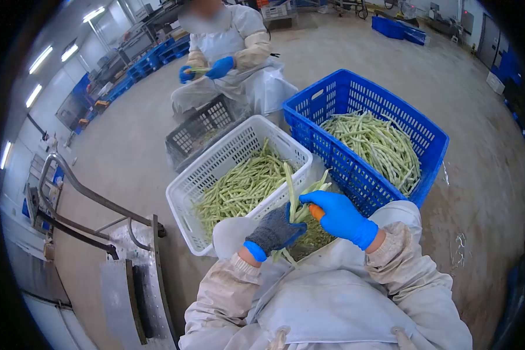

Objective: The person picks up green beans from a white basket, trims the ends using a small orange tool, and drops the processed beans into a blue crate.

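Observation:
My left hand, in a grey knit glove over a blue one, is closed around a small bunch of long green beans that point upward. Close beside it, my right hand in a blue glove grips an orange-handled tool; its blade is hidden. Bean tips rise near the right fingers. Below both hands, between my knees, lies a heap of bean trimmings. Ahead to the left, a white crate contains many green beans. A blue crate to the right holds longer beans.
Across from me sits a co-worker in blue gloves holding beans. A dark crate lined with plastic stands before them. At left is a metal cart with a tubular handle. Blue bins rest on the floor far back.

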`<state>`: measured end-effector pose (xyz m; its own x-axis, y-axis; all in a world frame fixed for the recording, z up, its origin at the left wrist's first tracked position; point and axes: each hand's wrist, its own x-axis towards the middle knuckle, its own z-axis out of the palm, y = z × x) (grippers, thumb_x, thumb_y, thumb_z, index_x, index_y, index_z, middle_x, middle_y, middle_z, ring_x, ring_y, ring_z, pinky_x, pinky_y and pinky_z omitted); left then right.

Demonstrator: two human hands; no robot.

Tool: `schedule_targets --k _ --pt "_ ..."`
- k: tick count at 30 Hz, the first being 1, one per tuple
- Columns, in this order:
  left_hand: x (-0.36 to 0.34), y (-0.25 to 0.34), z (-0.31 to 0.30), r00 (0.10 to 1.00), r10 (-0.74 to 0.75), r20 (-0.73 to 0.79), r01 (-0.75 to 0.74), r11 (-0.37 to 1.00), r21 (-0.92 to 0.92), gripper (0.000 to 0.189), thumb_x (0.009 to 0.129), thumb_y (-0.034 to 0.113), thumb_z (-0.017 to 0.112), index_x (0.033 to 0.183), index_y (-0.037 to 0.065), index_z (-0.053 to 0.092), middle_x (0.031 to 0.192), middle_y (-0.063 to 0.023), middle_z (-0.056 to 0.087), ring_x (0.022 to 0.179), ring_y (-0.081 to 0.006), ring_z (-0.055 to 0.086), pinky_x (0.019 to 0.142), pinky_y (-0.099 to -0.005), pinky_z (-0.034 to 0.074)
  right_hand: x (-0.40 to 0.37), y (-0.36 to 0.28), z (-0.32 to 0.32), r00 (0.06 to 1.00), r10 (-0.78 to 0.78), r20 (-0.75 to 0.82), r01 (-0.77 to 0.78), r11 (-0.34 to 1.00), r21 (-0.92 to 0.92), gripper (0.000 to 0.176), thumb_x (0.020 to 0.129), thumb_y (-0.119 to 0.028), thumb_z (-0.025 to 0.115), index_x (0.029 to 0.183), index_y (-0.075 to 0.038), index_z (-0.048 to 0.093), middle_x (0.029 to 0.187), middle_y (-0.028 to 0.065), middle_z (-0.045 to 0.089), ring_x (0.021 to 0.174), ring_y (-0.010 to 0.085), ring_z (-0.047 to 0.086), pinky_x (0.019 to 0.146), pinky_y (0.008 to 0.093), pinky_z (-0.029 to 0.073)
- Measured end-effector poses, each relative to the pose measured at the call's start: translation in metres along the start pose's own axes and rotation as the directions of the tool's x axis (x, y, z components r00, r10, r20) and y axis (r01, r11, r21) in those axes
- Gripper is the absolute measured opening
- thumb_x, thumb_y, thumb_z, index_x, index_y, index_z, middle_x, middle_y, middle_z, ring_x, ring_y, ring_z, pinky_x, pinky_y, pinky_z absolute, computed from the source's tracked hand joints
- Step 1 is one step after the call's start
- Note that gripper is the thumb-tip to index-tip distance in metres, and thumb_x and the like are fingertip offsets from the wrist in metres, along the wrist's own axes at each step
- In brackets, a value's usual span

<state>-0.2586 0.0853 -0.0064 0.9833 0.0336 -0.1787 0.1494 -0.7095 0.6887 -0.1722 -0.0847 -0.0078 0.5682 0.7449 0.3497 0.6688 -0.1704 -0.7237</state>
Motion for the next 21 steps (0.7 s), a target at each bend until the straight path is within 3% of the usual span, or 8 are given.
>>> schedule_targets --k 2,7,11,14,16,21 --pt "0.000 0.000 0.000 1.000 -0.006 -0.023 0.007 0.999 0.032 0.049 0.074 0.033 0.066 0.110 0.004 0.053 0.095 -0.0236 0.062 0.091 -0.0391 0.059 0.079 -0.0466 0.046 -0.001 -0.003 -0.001 0.999 0.015 0.032 -0.016 0.999 0.047 0.028 0.082 -0.007 0.053 0.110 -0.010 0.060 0.103 0.0164 0.062 0.093 0.0352 0.059 0.078 0.0411 0.048" --pt "0.011 -0.021 0.009 0.992 -0.028 -0.127 0.046 0.989 0.141 0.051 0.072 0.034 0.068 0.111 0.005 0.053 0.096 -0.0234 0.062 0.092 -0.0388 0.059 0.080 -0.0466 0.046 -0.002 -0.006 -0.006 0.998 -0.062 0.012 0.063 0.990 -0.125 0.027 0.081 -0.010 0.061 0.108 -0.011 0.063 0.098 0.0124 0.064 0.087 0.0314 0.062 0.075 0.0366 0.050" --pt "0.011 -0.012 0.005 0.996 -0.030 -0.089 0.042 0.989 0.139 0.050 0.073 0.035 0.067 0.111 0.005 0.053 0.096 -0.0239 0.062 0.091 -0.0391 0.060 0.080 -0.0471 0.046 -0.001 -0.007 -0.001 0.994 -0.106 -0.018 0.101 0.982 -0.161 0.021 0.079 -0.007 0.061 0.100 -0.010 0.065 0.091 0.0127 0.064 0.082 0.0314 0.061 0.070 0.0370 0.050" --pt "0.013 -0.001 0.008 0.995 -0.066 -0.073 0.075 0.989 0.129 0.047 0.075 0.035 0.065 0.110 0.005 0.053 0.096 -0.0237 0.062 0.091 -0.0395 0.059 0.079 -0.0476 0.046 0.000 0.005 0.015 0.986 -0.132 -0.104 0.097 0.954 -0.285 0.014 0.077 -0.004 0.060 0.090 -0.008 0.064 0.084 0.0133 0.062 0.078 0.0322 0.060 0.067 0.0384 0.049" --pt "0.020 -0.004 0.017 0.997 -0.004 -0.078 0.014 0.992 0.127 0.044 0.078 0.035 0.062 0.109 0.005 0.054 0.097 -0.0238 0.062 0.091 -0.0405 0.059 0.080 -0.0484 0.046 0.000 0.010 0.022 0.964 -0.090 -0.251 0.000 0.941 -0.337 0.010 0.076 -0.003 0.059 0.085 -0.007 0.062 0.081 0.0138 0.061 0.076 0.0331 0.059 0.067 0.0400 0.048" --pt "0.040 0.003 0.032 0.991 0.006 -0.136 -0.008 1.000 -0.018 0.040 0.078 0.033 0.063 0.106 0.004 0.057 0.085 -0.0201 0.064 0.078 -0.0365 0.062 0.071 -0.0445 0.047 0.002 0.025 0.017 0.918 -0.021 -0.396 -0.096 0.957 -0.273 0.011 0.075 -0.005 0.059 0.086 -0.005 0.062 0.080 0.0150 0.060 0.075 0.0347 0.058 0.066 0.0418 0.047"
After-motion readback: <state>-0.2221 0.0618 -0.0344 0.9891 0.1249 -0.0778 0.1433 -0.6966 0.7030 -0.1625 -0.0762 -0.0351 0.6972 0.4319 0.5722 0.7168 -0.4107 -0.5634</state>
